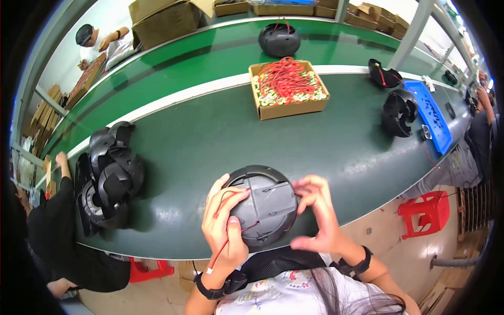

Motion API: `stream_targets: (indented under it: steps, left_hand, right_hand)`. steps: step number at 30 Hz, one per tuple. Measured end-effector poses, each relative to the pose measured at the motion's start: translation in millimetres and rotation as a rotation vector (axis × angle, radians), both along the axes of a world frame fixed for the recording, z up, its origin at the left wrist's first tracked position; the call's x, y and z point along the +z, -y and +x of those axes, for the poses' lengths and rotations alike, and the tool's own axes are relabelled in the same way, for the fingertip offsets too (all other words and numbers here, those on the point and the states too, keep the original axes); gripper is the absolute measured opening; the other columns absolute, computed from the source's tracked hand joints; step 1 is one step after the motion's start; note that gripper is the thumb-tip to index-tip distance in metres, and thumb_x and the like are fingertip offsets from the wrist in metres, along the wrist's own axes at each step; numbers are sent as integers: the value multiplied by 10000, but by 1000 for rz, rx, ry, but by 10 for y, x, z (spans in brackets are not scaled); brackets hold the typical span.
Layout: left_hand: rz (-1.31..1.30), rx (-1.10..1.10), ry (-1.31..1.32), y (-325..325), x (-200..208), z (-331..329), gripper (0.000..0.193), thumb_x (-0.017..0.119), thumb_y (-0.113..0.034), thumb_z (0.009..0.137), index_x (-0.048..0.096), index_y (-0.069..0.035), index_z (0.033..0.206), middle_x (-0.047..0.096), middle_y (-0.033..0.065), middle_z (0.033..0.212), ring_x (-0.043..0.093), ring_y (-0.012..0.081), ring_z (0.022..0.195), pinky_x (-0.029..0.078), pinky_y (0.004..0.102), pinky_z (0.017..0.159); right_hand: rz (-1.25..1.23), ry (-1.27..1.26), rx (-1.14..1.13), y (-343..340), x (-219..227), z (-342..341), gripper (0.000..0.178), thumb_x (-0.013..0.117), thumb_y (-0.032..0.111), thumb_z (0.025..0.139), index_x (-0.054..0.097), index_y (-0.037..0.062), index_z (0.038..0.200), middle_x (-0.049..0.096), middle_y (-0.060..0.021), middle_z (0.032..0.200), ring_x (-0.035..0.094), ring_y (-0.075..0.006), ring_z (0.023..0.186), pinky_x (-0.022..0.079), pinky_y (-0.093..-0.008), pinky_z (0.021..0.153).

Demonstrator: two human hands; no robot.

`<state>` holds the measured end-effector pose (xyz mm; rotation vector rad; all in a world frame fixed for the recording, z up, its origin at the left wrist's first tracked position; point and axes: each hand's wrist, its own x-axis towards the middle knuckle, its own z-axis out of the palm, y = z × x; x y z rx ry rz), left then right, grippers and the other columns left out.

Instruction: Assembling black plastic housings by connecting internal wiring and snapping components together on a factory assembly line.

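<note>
A round black plastic housing (270,202) rests on the green worktop in front of me, its ribbed inner side facing up. My left hand (223,226) grips its left side, fingers bent over the rim. A thin red wire (221,252) runs from the housing across that hand and ends in a small white connector on the wrist side. My right hand (321,215) is at the housing's right edge, fingertips at the rim and thumb spread well away, with nothing held between them.
Beyond the housing stands a cardboard box (291,108) full of red wires with white ends. Stacked black shells (113,173) lie at left; another shell (400,113) sits by a blue tray (433,118) at right. A black helmet-like shell (279,40) is on the far green belt. Co-workers sit both sides.
</note>
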<state>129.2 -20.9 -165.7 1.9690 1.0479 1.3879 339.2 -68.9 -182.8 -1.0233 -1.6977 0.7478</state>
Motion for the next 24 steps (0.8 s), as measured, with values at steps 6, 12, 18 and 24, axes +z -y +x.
stream_targets:
  steps: [6,12,18,24]
  left_hand:
    - [-20,-38,4,32,15,-46,386,421,-60,725,662,54,1004,651,202,1006,531,427,1177,366,515,1041]
    - [-53,-132,20,7,-4,-100,421,439,-69,690,671,34,1027,650,188,1014,535,430,1164,363,515,1044]
    - [-80,-113,-32,20,14,-91,439,445,-88,688,662,19,1055,634,182,1062,518,434,1181,363,522,1037]
    - [-63,-123,-17,5,25,-108,438,450,-84,683,660,18,1053,629,180,1046,523,430,1174,381,524,1013]
  right_hand:
    - [-195,-13,152,-381,72,31,755,876,200,644,441,61,1245,377,-196,1386,411,-272,1252,377,-383,987]
    - [-207,-412,365,-545,-18,-148,782,809,153,701,352,61,1328,378,-202,1441,372,-267,1351,270,-416,1123]
    - [-191,-301,285,-592,-65,-219,676,774,134,720,401,37,1276,464,-209,1373,465,-286,1282,340,-386,1089]
    - [-200,-299,267,-624,7,-220,692,723,138,735,431,-15,1343,500,-199,1360,504,-290,1260,371,-380,1068]
